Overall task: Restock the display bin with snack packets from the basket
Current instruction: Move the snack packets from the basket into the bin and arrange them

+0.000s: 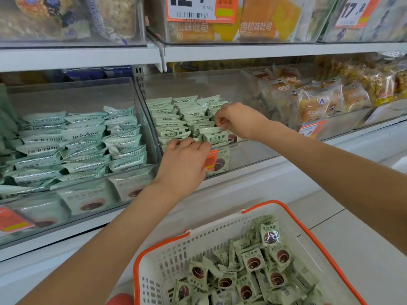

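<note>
The left hand (185, 160) is reaching into the clear display bin (253, 148), its grip curled over the front row of snack packets (176, 128) and touching them. The right hand (235, 122) is pinching the top edge of one upright packet (214, 136) there, grip closed. More packets are lying in the basket (167, 260) below.

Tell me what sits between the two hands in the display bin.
In the head view, one pale green snack packet stands between the left hand and right hand; both hands touch it.
</note>
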`<state>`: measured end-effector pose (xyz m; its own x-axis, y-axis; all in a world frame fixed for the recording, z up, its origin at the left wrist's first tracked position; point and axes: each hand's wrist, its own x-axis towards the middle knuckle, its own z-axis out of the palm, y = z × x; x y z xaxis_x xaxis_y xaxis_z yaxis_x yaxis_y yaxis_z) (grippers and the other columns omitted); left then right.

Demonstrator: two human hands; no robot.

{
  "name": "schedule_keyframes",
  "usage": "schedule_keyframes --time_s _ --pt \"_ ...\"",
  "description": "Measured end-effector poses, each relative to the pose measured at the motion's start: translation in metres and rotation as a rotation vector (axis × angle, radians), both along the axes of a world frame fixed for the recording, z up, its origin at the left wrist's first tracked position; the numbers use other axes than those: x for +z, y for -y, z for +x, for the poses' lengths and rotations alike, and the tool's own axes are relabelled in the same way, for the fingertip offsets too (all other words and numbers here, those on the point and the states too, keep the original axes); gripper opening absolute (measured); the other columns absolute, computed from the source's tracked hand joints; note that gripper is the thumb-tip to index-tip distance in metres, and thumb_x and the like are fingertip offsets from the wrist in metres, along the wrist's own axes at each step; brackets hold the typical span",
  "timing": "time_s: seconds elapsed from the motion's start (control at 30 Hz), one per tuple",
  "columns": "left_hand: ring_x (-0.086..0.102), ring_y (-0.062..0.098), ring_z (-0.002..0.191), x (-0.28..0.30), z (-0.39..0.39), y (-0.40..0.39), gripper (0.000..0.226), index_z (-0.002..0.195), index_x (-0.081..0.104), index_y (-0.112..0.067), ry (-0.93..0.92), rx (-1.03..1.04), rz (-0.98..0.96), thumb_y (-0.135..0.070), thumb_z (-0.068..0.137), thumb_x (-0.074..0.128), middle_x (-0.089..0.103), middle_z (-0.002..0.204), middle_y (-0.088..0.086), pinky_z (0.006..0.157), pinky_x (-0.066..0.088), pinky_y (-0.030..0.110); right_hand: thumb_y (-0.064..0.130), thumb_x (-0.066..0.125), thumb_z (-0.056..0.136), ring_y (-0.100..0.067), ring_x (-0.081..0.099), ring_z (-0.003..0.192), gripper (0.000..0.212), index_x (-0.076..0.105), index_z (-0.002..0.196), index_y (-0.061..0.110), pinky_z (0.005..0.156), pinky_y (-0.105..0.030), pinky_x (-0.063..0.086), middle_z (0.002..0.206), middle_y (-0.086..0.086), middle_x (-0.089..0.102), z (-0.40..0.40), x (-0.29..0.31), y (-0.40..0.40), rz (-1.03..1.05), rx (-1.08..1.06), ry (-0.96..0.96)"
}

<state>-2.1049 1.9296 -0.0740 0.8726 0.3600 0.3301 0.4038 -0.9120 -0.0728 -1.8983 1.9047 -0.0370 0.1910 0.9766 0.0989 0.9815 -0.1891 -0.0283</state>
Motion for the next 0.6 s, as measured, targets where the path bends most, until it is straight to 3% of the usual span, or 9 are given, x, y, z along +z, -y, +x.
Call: schedule_keyframes --time_s 0.17,0.23,0.37,0.47,0.6 --pt "0.040 0.018 0.125 0.001 -0.001 -0.001 0.046 0.131 0.042 -0.021 0.009 -0.001 -0.050 -0.037 0.089 0.054 0.055 0.129 -0.003 0.101 0.025 0.036 -0.004 0.056 0.083 -0.010 0.052 0.077 0.024 0.053 0.079 0.019 0.065 -0.027 0.039 0.081 0.006 0.053 -0.009 -0.004 -0.006 -0.051 0.008 0.042" --pt "0.039 0.018 0.124 0.002 -0.002 -0.002 0.048 0.131 0.043 -0.021 0.011 -0.008 -0.068 -0.039 0.088 0.055 0.057 0.127 -0.003 0.100 0.024 0.035 0.004 0.063 0.084 -0.014 0.052 0.081 0.014 0.060 0.087 0.017 0.068 -0.028 0.042 0.087 0.003 0.053 -0.010 0.003 -0.003 -0.018 -0.019 0.014" --pt "0.037 0.017 0.125 0.003 -0.002 -0.002 0.053 0.131 0.042 -0.022 0.007 -0.014 -0.101 -0.045 0.086 0.057 0.059 0.124 -0.004 0.099 0.024 0.035 0.011 0.075 0.076 -0.015 0.053 0.075 0.021 0.065 0.094 0.013 0.069 -0.025 0.043 0.080 0.002 0.056 -0.013 0.020 0.018 0.079 -0.050 -0.141" --pt "0.036 0.017 0.125 0.004 -0.001 -0.002 0.055 0.131 0.043 -0.023 0.002 -0.012 -0.124 -0.048 0.084 0.058 0.059 0.123 -0.004 0.099 0.025 0.036 0.010 0.071 0.079 -0.011 0.058 0.070 0.013 0.072 0.090 0.016 0.067 -0.013 0.047 0.076 0.005 0.062 -0.017 0.022 0.030 -0.124 -0.090 -0.274" --pt "0.036 0.016 0.125 0.006 -0.001 -0.003 0.052 0.129 0.045 -0.024 -0.003 -0.020 -0.155 -0.048 0.085 0.057 0.059 0.122 -0.005 0.100 0.025 0.036 0.004 0.064 0.081 -0.016 0.068 0.075 0.021 0.073 0.094 0.019 0.070 -0.025 0.055 0.079 0.006 0.067 -0.015 0.017 0.023 -0.300 -0.183 -0.380"
